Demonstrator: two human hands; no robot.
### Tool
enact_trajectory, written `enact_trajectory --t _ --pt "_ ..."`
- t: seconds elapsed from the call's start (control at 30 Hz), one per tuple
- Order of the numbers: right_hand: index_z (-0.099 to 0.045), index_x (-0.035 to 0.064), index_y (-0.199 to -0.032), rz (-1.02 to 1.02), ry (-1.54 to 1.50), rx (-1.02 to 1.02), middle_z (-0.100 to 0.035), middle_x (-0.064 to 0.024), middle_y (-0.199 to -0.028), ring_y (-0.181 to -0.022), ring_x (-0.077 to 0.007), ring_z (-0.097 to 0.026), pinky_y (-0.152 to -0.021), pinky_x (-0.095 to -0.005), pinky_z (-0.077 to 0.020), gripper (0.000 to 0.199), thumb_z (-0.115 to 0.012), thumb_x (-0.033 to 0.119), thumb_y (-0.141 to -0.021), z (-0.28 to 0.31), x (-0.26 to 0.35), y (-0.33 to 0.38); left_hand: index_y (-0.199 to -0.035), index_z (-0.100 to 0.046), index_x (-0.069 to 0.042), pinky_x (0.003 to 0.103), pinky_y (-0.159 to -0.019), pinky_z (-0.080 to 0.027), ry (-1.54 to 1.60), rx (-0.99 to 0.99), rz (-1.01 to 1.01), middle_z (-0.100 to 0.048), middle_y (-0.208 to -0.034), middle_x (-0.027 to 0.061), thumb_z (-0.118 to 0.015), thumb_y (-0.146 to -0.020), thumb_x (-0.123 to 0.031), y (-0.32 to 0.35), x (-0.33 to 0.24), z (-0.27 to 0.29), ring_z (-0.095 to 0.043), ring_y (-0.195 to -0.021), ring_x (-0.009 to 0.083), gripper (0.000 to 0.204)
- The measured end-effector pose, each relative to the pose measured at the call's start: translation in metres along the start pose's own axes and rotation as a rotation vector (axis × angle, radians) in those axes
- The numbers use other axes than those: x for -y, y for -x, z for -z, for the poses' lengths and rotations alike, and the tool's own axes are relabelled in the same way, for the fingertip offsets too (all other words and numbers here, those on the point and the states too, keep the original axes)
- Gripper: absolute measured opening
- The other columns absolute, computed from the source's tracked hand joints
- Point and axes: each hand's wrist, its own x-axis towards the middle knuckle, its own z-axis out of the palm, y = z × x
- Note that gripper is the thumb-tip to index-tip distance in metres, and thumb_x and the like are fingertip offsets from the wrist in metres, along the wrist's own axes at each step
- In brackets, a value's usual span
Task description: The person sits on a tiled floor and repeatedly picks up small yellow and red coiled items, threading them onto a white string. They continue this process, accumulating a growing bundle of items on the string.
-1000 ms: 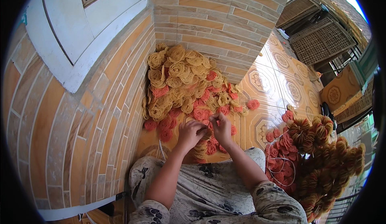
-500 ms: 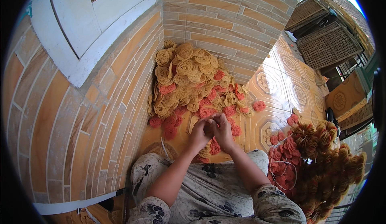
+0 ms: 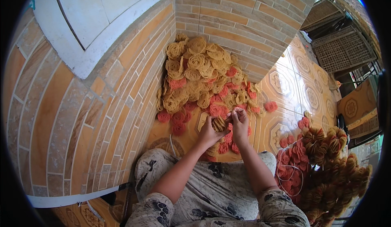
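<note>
Left hand (image 3: 209, 135): gripping, thumb and fingers curled around a stack of tan rosettes (image 3: 218, 124) made of coiled strands. The stack is held above the floor, in front of the lap and between the two hands. Right hand (image 3: 240, 124): closed in a pinch, fingertips together just beside the stack; too small to tell if anything thin sits between them.

Beyond the hands, a big tan rosette pile (image 3: 201, 68) sits in the corner of the strip-tiled wall (image 3: 228, 21), with coral pieces mixed in. Loose coral rosettes (image 3: 178, 129) lie along its near edge; a single coral rosette (image 3: 271, 106) lies off to its right. Another tan-and-coral stack (image 3: 211, 152) is partly hidden past the left wrist. White string (image 3: 172, 144) on the floor near the left knee.

Right side: coral heap (image 3: 292, 162) with a looped white cord (image 3: 302, 179) over it, next to large brown-gold bundles (image 3: 336, 186). Woven racks (image 3: 344, 50) stand farther back, upper right. White door (image 3: 81, 19) upper left.

Markings: dark floral print on the pale clothing (image 3: 195, 182), octagonal medallions on the glossy orange floor tiles (image 3: 265, 130). Outer edges too warped for fine detail.
</note>
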Motion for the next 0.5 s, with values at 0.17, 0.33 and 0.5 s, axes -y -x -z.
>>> enact_trajectory --t 0.17,0.33,0.5 --pt "-0.050 0.0070 -0.100 -0.009 -0.109 -0.188 -0.060 -0.0034 -0.081 -0.067 -0.0100 -0.056 -0.064 -0.0234 -0.0474 0.005 -0.052 0.008 -0.096 0.013 -0.007 -0.015 -0.131 -0.038 0.001 0.036 -0.090 -0.047 -0.137 -0.069 -0.200 -0.057 -0.118 0.0206 -0.081 -0.072 -0.032 -0.001 0.009 -0.009 -0.059 -0.108 0.0304 0.080" --pt "-0.049 0.0081 -0.099 -0.053 -0.085 -0.099 -0.059 -0.0028 -0.080 -0.066 -0.0093 -0.055 -0.063 -0.0228 -0.0464 0.003 -0.051 0.010 -0.097 0.022 0.004 -0.020 -0.135 -0.032 -0.001 0.043 -0.092 -0.047 -0.446 -0.159 -0.285 -0.052 -0.121 0.0220 -0.082 -0.070 -0.034 0.003 0.015 -0.007 -0.057 -0.109 0.0315 0.089" --pt "-0.047 0.0064 -0.102 -0.057 0.000 0.066 -0.058 -0.0035 -0.083 -0.071 -0.0091 -0.057 -0.066 -0.0234 -0.0482 0.005 -0.049 0.008 -0.098 0.005 0.003 -0.005 -0.136 -0.035 -0.003 0.038 -0.094 -0.046 -0.043 -0.076 -0.286 -0.055 -0.122 0.0180 -0.079 -0.075 -0.026 -0.004 0.006 -0.005 -0.058 -0.111 0.0269 0.079"
